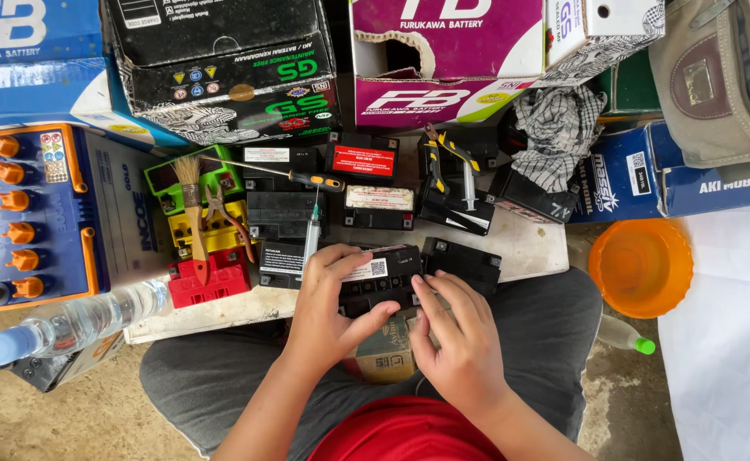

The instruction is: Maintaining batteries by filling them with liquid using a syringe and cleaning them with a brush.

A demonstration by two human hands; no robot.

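A small black battery (383,282) with a white label lies at the near edge of a white board (221,312), over my lap. My left hand (332,312) grips its left end, fingers over the top and thumb along the near side. My right hand (452,329) rests on its right end with the fingertips on the top. Several more small black batteries (281,213) stand in rows behind it. A syringe (310,235) lies across them just beyond my left fingers.
Left: a big white and blue battery (42,213) with orange caps, a clear water bottle (67,329), green, yellow and red cases with a paintbrush (194,213) and pliers (221,213). Behind: a screwdriver (307,177), cardboard boxes (443,60), a checked rag (559,132). Right: an orange bowl (640,265), a canvas bag (721,77).
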